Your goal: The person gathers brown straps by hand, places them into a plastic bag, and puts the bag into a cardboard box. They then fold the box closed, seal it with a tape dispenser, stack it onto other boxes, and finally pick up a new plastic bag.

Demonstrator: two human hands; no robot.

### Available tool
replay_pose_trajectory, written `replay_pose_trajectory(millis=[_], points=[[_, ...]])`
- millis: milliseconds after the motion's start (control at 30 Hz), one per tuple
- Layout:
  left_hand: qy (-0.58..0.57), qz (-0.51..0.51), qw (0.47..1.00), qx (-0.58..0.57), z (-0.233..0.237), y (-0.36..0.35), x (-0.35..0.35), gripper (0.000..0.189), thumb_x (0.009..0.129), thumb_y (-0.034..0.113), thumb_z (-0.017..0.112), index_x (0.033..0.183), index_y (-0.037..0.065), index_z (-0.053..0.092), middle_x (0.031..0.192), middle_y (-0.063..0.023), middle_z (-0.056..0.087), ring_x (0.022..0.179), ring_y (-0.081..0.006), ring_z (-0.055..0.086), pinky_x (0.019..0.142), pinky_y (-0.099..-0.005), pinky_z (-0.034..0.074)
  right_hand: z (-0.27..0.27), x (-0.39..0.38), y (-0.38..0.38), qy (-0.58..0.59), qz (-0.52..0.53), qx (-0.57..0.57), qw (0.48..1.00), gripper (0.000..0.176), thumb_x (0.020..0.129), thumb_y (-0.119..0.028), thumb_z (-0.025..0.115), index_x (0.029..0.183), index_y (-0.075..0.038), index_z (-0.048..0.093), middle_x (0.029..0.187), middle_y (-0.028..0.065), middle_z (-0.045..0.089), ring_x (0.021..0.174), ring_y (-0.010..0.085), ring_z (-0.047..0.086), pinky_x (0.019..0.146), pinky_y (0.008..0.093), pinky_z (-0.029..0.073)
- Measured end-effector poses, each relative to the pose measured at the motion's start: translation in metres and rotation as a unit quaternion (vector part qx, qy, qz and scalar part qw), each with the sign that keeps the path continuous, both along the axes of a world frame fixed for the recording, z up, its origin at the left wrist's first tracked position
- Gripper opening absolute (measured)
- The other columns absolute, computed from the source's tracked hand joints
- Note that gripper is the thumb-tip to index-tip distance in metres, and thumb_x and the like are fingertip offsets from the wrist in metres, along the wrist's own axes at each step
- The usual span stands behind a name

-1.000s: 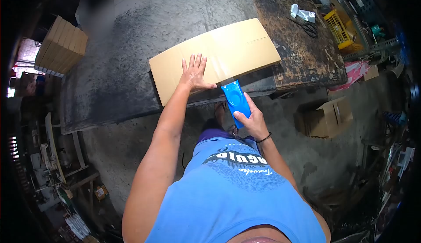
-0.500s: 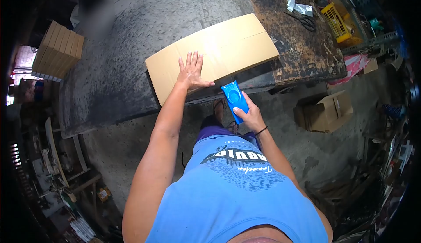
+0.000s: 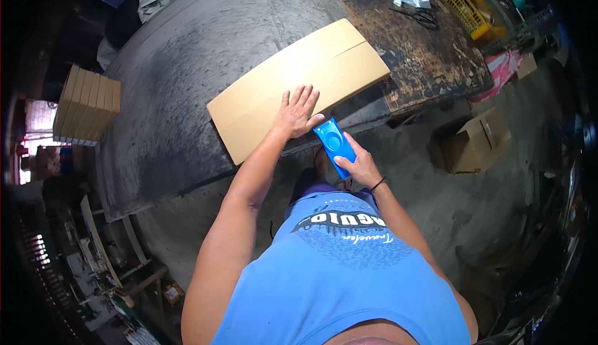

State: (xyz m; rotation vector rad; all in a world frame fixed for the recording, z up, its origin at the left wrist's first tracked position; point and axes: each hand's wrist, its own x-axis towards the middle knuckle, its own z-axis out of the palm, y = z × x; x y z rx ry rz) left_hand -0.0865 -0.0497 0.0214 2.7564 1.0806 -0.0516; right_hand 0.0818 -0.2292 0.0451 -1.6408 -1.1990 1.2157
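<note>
Grey and scuffed, the table [image 3: 205,65] filled most of the view. The flattened cardboard box [image 3: 324,58] lay slanted across it, its long near edge close to the table's edge and its right end reaching toward the stained brown bench [image 3: 436,65]. A stack of flat cartons [image 3: 87,105] stood well apart at the left, and an open box [image 3: 479,139] sat on the floor to the right. The blue tape dispenser [image 3: 335,142] hung just off the near edge of the cardboard, its upper end almost touching the sheet. The left hand [image 3: 298,113] lay flat on the cardboard beside that edge with its fingers spread apart and its thumb just beside the dispenser's head. The right hand [image 3: 358,167] was clamped round the dispenser's lower end, fingers wrapped shut on the handle. Scissors [image 3: 417,15] lay far off on the bench. To do this step well, I judged that the flat palm should bear down firmly so the light sheet could not slide on the smooth top. The dispenser should also meet the cardboard squarely at the edge and not at a tilt. The left thumb looked too near the dispenser's head and would be safer drawn back a little.
</note>
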Motion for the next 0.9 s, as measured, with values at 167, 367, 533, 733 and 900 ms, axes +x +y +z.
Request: replay_pose_trajectory(millis=[167,367,533,733,900], points=[[0.016,0.007,1.000,-0.001,0.001,0.001,0.000,0.072,0.089,0.058,0.033,0.144,0.012,0.021,0.150,-0.0124,0.018,0.139,-0.0294,0.014,0.111,-0.0520,0.008,0.021,-0.004,-0.006,-0.012,0.000,0.010,1.000,0.074,0.075,-0.030,0.068,0.135,0.000,0.036,0.118,0.0266,0.055,0.109,0.0323,0.057,0.091,0.0371,0.044],[0.028,0.006,1.000,-0.005,0.004,0.002,0.001,0.073,0.089,0.058,0.032,0.144,0.011,0.021,0.150,-0.0122,0.017,0.139,-0.0292,0.014,0.111,-0.0513,0.008,0.028,-0.004,-0.011,0.009,-0.009,-0.005,1.000,0.075,0.075,-0.030,0.068,0.136,0.000,0.035,0.116,0.0278,0.056,0.108,0.0321,0.057,0.091,0.0370,0.044],[0.030,0.010,0.999,-0.005,0.003,0.002,0.002,0.074,0.089,0.058,0.032,0.144,0.010,0.020,0.150,-0.0121,0.017,0.139,-0.0288,0.013,0.111,-0.0512,0.008,0.028,-0.003,-0.015,0.016,-0.007,-0.045,0.999,0.075,0.075,-0.030,0.068,0.135,0.000,0.036,0.115,0.0282,0.056,0.107,0.0328,0.058,0.090,0.0380,0.045],[0.045,0.012,0.999,-0.009,0.002,-0.003,0.007,0.077,0.088,0.058,0.036,0.144,0.008,0.019,0.150,-0.0137,0.017,0.139,-0.0296,0.014,0.109,-0.0541,0.009,-0.004,-0.005,-0.005,-0.039,-0.017,-0.008,0.999,0.074,0.075,-0.034,0.066,0.133,0.002,0.037,0.113,0.0296,0.055,0.105,0.0416,0.055,0.089,0.0423,0.045],[0.036,0.135,0.989,0.050,-0.002,-0.015,0.027,0.088,0.082,0.056,0.052,0.141,0.001,0.020,0.148,-0.0197,0.018,0.138,-0.0340,0.015,0.105,-0.0618,0.014,0.012,-0.013,0.031,-0.151,0.047,-0.113,0.981,0.059,0.077,-0.034,0.061,0.121,-0.001,0.040,0.098,0.0291,0.060,0.093,0.0443,0.058,0.081,0.0492,0.046]])
